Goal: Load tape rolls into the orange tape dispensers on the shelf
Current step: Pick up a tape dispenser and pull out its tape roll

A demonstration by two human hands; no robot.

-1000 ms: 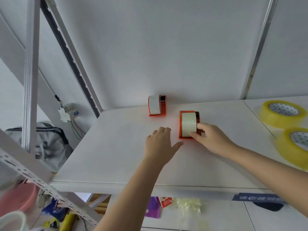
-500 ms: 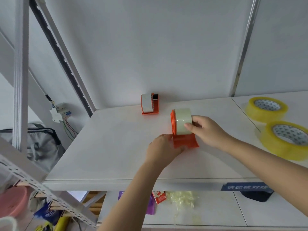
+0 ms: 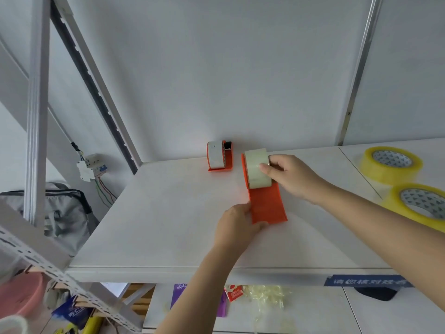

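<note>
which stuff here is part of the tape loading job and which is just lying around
Job: orange dispenser in both hands, clear tape roll on it, second loaded dispenser, yellow tape rolls.

Lying about: grey bag, circuit breaker, pink bowl.

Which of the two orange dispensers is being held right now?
The nearer orange dispenser: left hand grips its base, right hand its tape roll. The back dispenser sits untouched by the wall.

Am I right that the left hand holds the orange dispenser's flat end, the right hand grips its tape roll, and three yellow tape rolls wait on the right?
Not quite: the head view shows two yellow tape rolls, not three. The rest holds: left hand on the orange dispenser flat end, right hand on its tape roll.
</note>
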